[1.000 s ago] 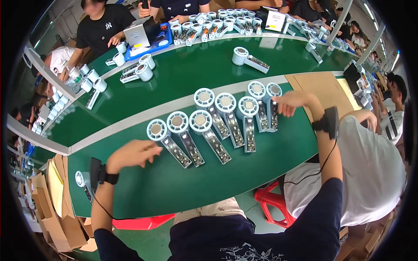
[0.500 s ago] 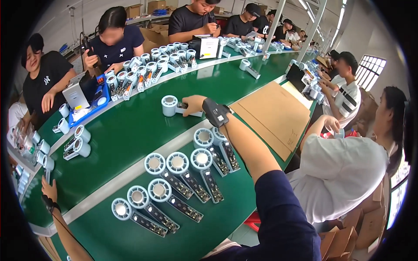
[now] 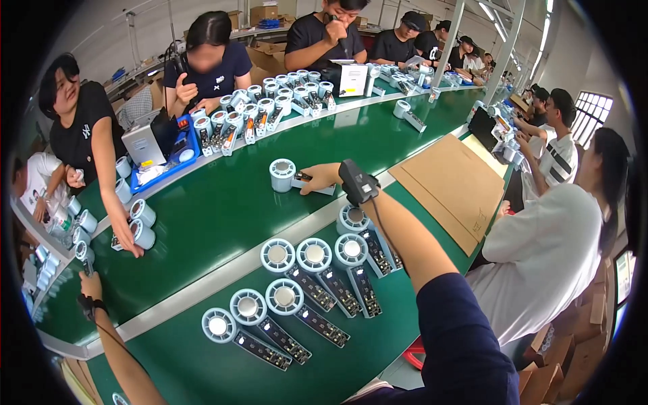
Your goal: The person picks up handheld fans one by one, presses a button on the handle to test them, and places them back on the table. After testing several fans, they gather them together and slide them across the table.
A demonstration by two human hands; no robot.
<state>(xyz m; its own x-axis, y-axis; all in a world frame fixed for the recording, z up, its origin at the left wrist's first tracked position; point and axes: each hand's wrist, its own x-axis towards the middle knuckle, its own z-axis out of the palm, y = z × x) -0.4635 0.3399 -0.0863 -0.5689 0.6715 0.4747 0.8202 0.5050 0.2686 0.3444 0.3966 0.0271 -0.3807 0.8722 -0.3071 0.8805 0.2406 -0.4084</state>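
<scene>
My right hand [image 3: 320,178] is closed around the handle of a light-blue handheld fan [image 3: 282,177] with a drum-shaped head, which rests on the green conveyor belt [image 3: 223,209]. At far left, my left hand [image 3: 90,286] grips the handle of another such fan [image 3: 84,252]; its fingers are partly hidden. Nearer me, on the green worktop [image 3: 169,364], lie several open fans [image 3: 285,295], their spoked round heads to the left and circuit boards showing in the handles. A co-worker's hand [image 3: 127,237] touches a pair of fans [image 3: 142,233] on the belt.
A metal rail [image 3: 182,295] separates belt and worktop. Flat cardboard [image 3: 449,189] lies to the right, beside a seated person in white [image 3: 540,256]. Across the belt, many fans [image 3: 250,111] stand near a blue tray [image 3: 172,162], with co-workers behind.
The view has turned, shifting the scene rightward. A co-worker at far left has stretched an arm over the belt to the pair of fans. Both my hands keep their holds.
</scene>
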